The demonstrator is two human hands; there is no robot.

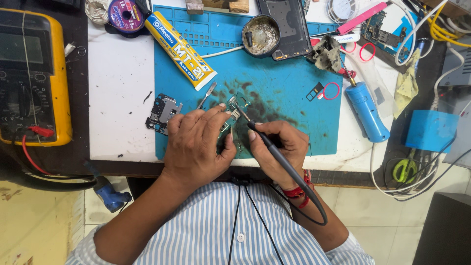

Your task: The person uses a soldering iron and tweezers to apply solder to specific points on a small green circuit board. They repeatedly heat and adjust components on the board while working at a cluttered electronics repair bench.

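A small green circuit board (234,109) lies on the stained blue work mat (274,78). My left hand (196,145) presses down on the board's near end, fingers curled over it. A black soldering iron (274,154) is gripped like a pen in my right hand (279,147), its thin tip touching the board close to my left fingertips. The iron's cable loops back towards my chest. Much of the board is hidden under my left hand.
A second board piece (163,113) and a metal pry tool (206,94) lie left of the hands. A yellow glue tube (179,49), a round tin (260,35), a blue cylindrical tool (367,110) and a yellow multimeter (32,78) surround the mat.
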